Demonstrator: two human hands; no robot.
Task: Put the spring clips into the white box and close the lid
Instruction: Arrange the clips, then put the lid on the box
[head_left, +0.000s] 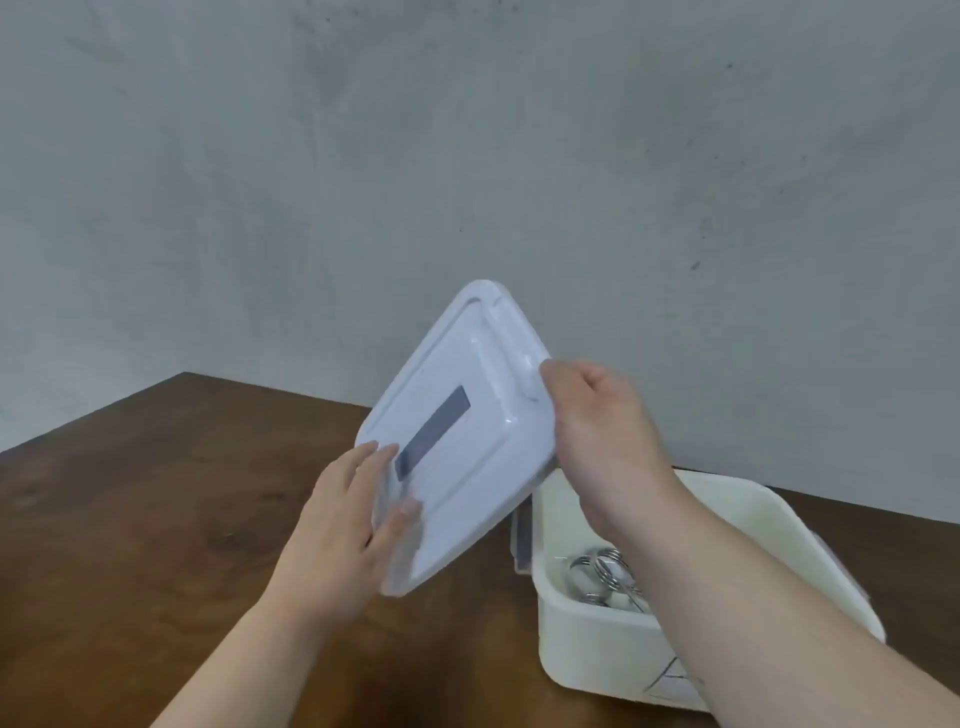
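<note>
I hold a white lid (478, 415) with a grey rectangular label tilted in the air, above the table and left of the box. My left hand (343, 525) grips its lower left edge at a clear latch. My right hand (602, 441) grips its right edge. The white box (597, 639) stands open on the table at the lower right, under my right forearm. Metal spring clips (602, 571) lie inside it, partly hidden by that arm.
The dark wooden table (156, 519) stretches to the left and front. A grey concrete wall (467, 156) rises right behind the table and the box.
</note>
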